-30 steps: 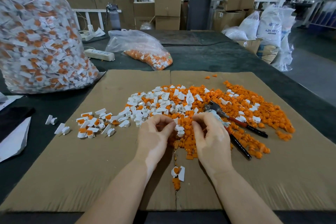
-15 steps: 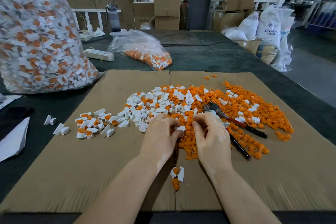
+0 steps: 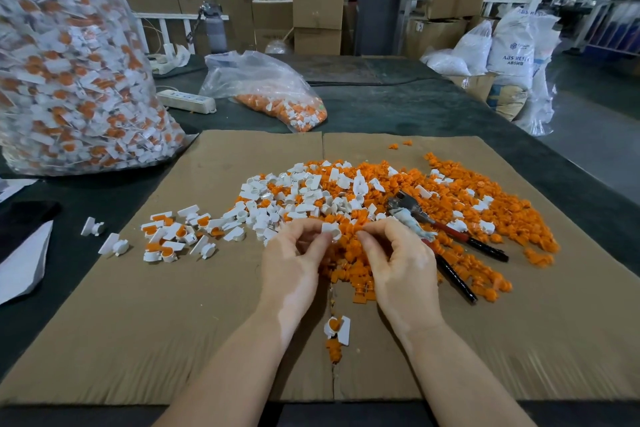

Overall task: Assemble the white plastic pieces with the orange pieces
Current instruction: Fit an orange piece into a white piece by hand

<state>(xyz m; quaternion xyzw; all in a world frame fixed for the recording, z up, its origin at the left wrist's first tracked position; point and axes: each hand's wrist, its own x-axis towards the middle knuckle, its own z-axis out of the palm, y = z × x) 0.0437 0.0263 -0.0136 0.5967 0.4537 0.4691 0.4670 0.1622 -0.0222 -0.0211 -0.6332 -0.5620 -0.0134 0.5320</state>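
Left hand point(image 3: 294, 260) pinches white piece point(image 3: 330, 230); right hand point(image 3: 398, 263) curled, contents unclear.

- Cardboard point(image 3: 138, 340) lay on the tabletop point(image 3: 398, 107).
- A pile point(image 3: 346, 198) sat mid-cardboard, pliers point(image 3: 446, 236) at its right.
- Both hands hovered before the pile.
- A big bag point(image 3: 69, 73) stood far left, a small bag point(image 3: 270, 94) behind the cardboard.

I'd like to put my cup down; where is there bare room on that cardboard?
The cardboard sheet lies bare near its front left corner, and again front right, below the pliers. The middle is crowded with orange pieces and white pieces.
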